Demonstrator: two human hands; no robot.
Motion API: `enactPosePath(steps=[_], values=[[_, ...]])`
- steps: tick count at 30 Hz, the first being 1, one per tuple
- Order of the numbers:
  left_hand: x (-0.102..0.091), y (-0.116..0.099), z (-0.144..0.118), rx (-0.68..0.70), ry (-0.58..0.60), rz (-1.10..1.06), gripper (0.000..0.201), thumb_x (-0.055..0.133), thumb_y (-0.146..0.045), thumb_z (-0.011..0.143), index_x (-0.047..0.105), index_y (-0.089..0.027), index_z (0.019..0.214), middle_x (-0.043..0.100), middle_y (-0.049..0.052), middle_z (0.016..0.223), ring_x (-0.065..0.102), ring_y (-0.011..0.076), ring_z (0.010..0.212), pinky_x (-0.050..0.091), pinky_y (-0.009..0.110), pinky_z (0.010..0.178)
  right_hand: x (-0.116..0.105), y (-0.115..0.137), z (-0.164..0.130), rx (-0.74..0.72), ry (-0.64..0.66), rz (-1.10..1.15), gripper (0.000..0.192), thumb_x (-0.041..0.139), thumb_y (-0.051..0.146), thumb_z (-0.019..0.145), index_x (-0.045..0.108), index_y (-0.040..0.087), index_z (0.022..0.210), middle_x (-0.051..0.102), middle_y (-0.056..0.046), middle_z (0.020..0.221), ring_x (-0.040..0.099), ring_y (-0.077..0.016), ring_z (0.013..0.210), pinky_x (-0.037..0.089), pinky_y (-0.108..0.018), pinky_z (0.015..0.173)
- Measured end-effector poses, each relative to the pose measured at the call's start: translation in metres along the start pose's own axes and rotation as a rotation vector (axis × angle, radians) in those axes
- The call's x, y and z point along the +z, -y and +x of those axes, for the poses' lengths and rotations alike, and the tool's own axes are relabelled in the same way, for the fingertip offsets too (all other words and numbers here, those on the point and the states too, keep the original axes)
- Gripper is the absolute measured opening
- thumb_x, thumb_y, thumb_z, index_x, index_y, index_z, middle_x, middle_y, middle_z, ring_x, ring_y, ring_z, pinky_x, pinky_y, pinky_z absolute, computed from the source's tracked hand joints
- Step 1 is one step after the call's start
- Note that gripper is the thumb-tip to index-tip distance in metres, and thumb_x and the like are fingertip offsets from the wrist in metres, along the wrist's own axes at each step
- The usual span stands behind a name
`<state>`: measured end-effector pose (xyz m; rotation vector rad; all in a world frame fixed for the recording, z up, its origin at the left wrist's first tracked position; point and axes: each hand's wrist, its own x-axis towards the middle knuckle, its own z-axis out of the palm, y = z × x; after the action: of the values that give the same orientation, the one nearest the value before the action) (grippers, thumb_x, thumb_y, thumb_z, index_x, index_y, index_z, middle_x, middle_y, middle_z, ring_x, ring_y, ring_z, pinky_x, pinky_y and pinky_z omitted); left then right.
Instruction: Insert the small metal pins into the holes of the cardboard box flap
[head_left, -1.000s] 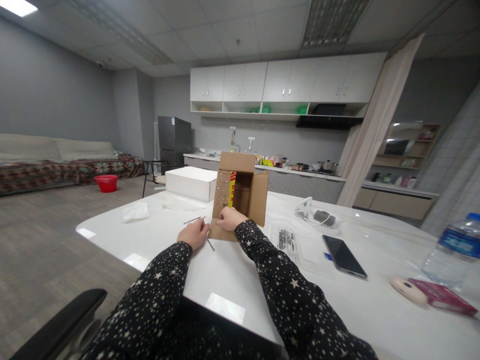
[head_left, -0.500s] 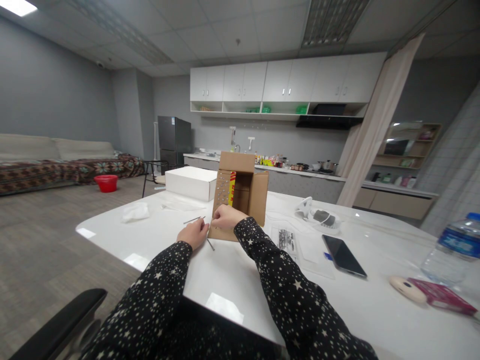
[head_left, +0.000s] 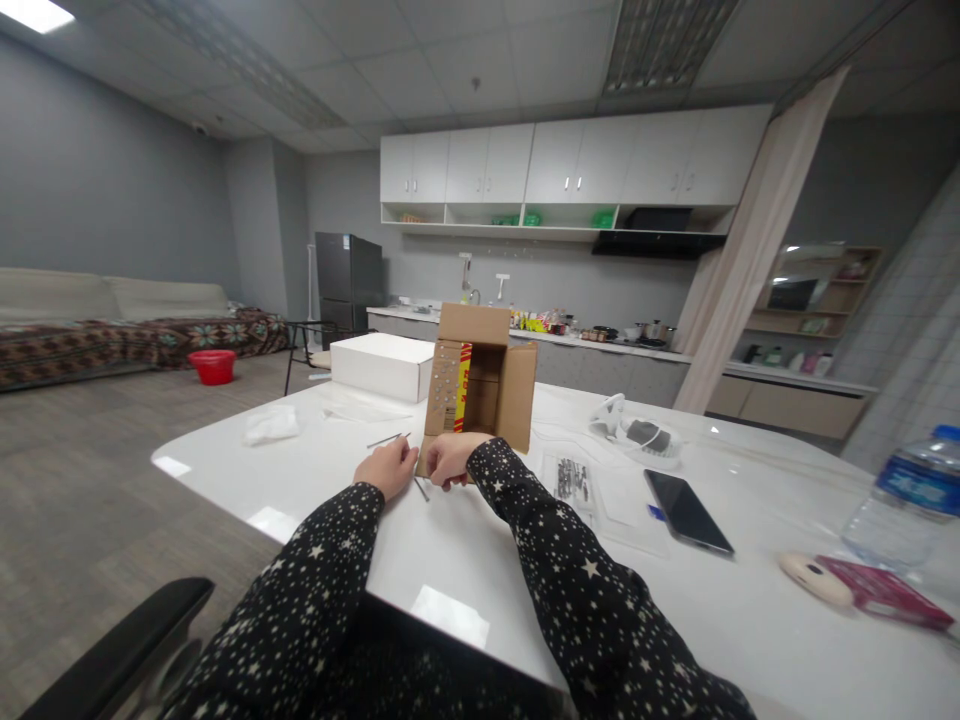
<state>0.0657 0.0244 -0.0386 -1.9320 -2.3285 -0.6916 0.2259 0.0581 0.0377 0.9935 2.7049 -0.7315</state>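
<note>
**Box upright, both hands at its near foot**

Box [head_left: 480,385] first, since it is the biggest thing you are working on: it stands upright near the middle of the white table [head_left: 465,560], open side toward you, top flap up, right flap swung out, and a yellow-and-red strip showing inside along the left wall. Rows of small pale dots run down its left flap; they are too small to tell apart.

Behind it to the left sits a white carton [head_left: 382,365], with crumpled plastic [head_left: 270,425] nearer the left edge. To the right lie a clear bag of small metal parts [head_left: 574,480], a dark phone [head_left: 686,512], and, far right, a water bottle [head_left: 904,500].

Now your hands. Your right hand [head_left: 448,460] has dropped: half a second ago it was raised against the lower left flap, and now it sits lower, at the box's near bottom edge, knuckles up, fingers curled inward. Whether they pinch anything I cannot tell; the fingertips are hidden under the hand. Your left hand [head_left: 388,468] has barely shifted. It rests on the table just left of the box, fingers loosely bunched toward the right hand, and again I cannot tell if they hold something.

Smallest of all: a thin metal pin [head_left: 421,489] lies on the table between your hands, and another thin rod [head_left: 386,439] lies just beyond your left hand. The right hand coming down off the flap suggests your attention has moved from the cardboard to these small pieces at its foot.
</note>
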Motion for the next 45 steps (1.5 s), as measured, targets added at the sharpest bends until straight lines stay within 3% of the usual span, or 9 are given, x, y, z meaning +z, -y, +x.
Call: enactPosePath(steps=[18,34,40,45], values=[[0.001,0.001,0.001,0.012,-0.008,-0.009,0.038,0.029,-0.050,0.083,0.054,-0.021,0.081,0.065,0.008,0.085,0.060,0.0215,0.082,0.041,0.031,0.068,0.010,-0.004,0.009,0.029,0.051,-0.051,0.019,0.060,0.020,0.052,0.063,0.017,0.070,0.065,0.000,0.058,0.061,-0.0150,0.054,0.047,-0.020,0.046],[0.002,0.001,0.001,0.014,-0.003,0.014,0.039,0.028,-0.051,0.083,0.054,-0.022,0.081,0.065,0.009,0.085,0.060,0.0220,0.080,0.041,0.032,0.068,0.011,-0.004,0.012,0.053,0.073,-0.021,0.013,0.063,0.025,0.057,0.062,0.017,0.068,0.064,0.000,0.060,0.060,-0.0117,0.052,0.047,-0.020,0.049],[0.002,0.003,0.001,0.008,0.004,0.012,0.040,0.028,-0.052,0.083,0.054,-0.021,0.081,0.065,0.009,0.085,0.060,0.0215,0.080,0.041,0.031,0.068,0.008,-0.006,0.007,0.053,-0.145,-0.035,0.016,0.055,0.030,0.068,0.062,0.016,0.070,0.065,-0.002,0.063,0.056,-0.0108,0.047,0.044,-0.020,0.046],[0.002,0.002,0.001,0.007,0.006,0.006,0.040,0.028,-0.052,0.083,0.054,-0.021,0.081,0.064,0.009,0.085,0.060,0.0218,0.081,0.041,0.032,0.068,0.004,-0.012,0.008,0.091,-0.342,-0.105,0.016,0.056,0.030,0.069,0.063,0.017,0.076,0.067,-0.004,0.071,0.059,-0.0134,0.059,0.043,-0.021,0.053]])
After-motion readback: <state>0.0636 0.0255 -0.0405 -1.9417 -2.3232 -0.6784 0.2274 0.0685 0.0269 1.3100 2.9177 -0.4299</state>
